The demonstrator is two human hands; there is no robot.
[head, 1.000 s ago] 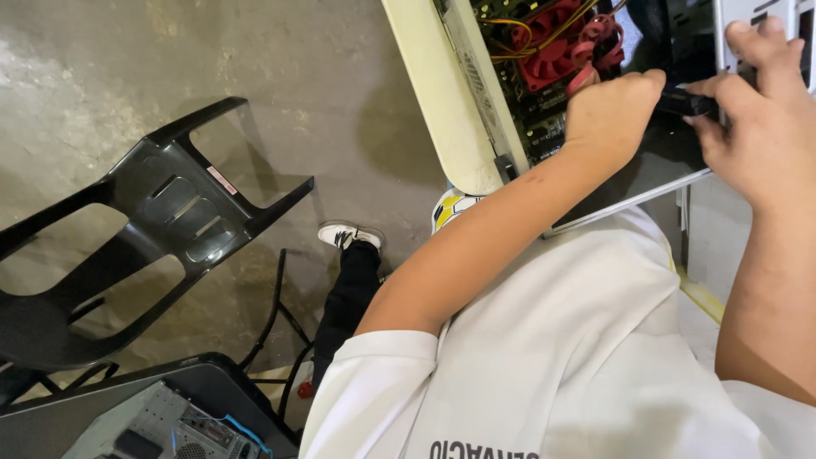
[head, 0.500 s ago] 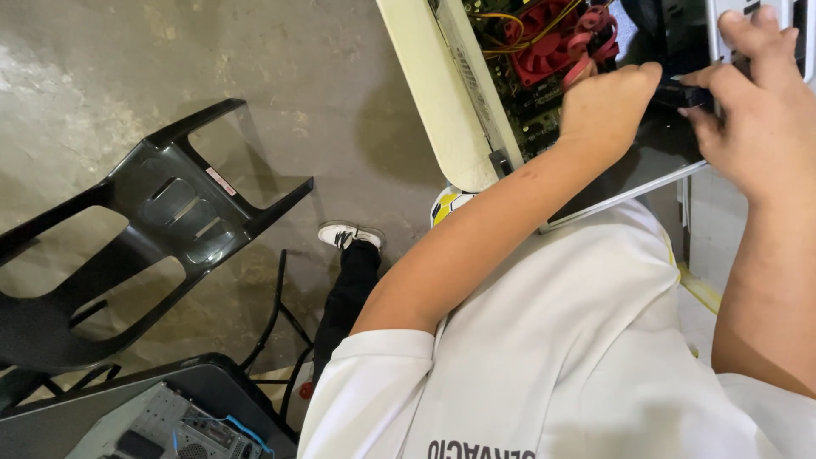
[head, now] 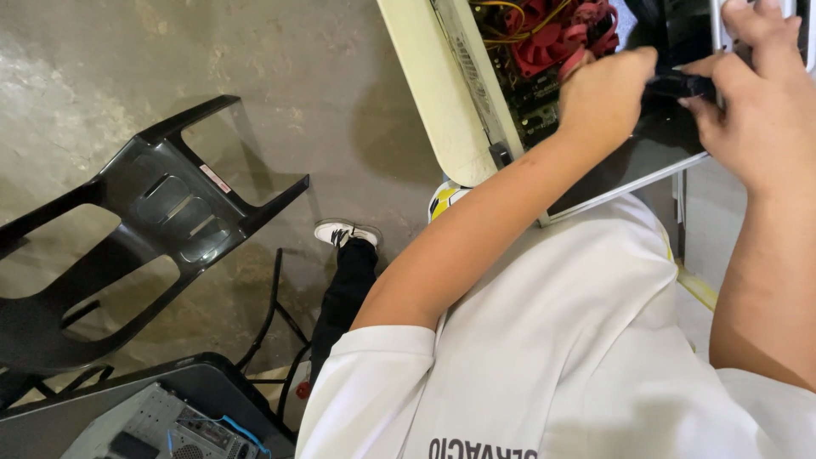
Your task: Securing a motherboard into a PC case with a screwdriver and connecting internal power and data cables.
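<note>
Looking straight down here. Both hands are up at the top right, working on an open computer case (head: 442, 93) with a cream-coloured side. You can see right into it: a red fan (head: 557, 38), yellow wires (head: 501, 13) and a green board underneath.

The left hand (head: 605, 95) is curled into a loose fist at the edge of the opening, and the right hand (head: 756, 102) sits just beside it. Between them there's a black plug (head: 680, 85), some kind of cable connector. The right hand's fingers are closed around it, thumb on top. The left hand's grip is closed too and touches the end of the same plug, but I honestly can't tell if it's pinching the plug itself or something behind it, since the knuckles hide that part.

How far along? My guess is middle of the job. The case is already open with the guts exposed, so that bit is done. The plug is in hand and sits just outside the opening, near the fan, and whether it's seated in anything is hidden by the hands.

Other stuff around: a black plastic panel (head: 144, 229) with cutouts lies on the concrete floor (head: 255, 76) on the left, well apart from the case. At the bottom left corner there's another dark case (head: 161, 412) with a blue wire showing. The person's white shirt fills the lower right, and a white sneaker (head: 344, 231) pokes out below.
</note>
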